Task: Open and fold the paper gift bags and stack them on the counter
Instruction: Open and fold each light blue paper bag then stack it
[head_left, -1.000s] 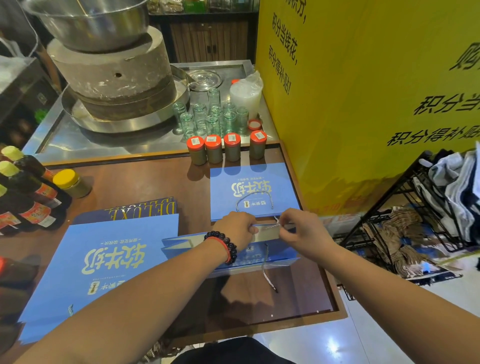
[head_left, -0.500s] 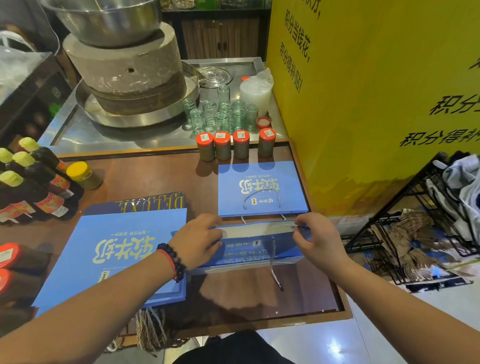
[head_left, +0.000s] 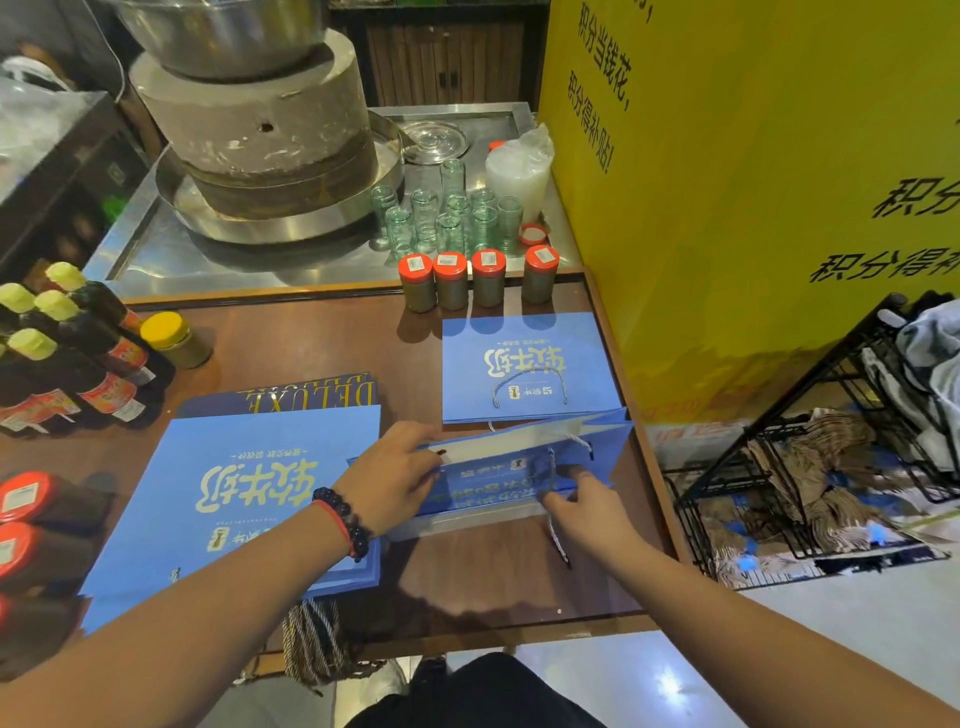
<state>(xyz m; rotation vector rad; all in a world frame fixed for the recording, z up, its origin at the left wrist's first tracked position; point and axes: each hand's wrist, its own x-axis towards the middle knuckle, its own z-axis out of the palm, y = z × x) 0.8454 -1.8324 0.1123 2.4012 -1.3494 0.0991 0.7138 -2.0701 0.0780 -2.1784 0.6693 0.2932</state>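
Bag (head_left: 498, 467) now opened wider; right hand (head_left: 584, 501) moved onto its front.

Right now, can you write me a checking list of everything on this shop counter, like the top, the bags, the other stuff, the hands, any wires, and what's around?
Surface: brown wooden counter, glossy.
Job's things: small blue paper gift bag partly open; flat blue bag behind; large flat blue bag stack left.
Clutter: four red-lidded jars, dark sauce bottles.
Hands: left hand grips bag's end; right hand presses its side.
Cables: nothing seen.
Surroundings: stone mill, yellow sign, black wire rack.
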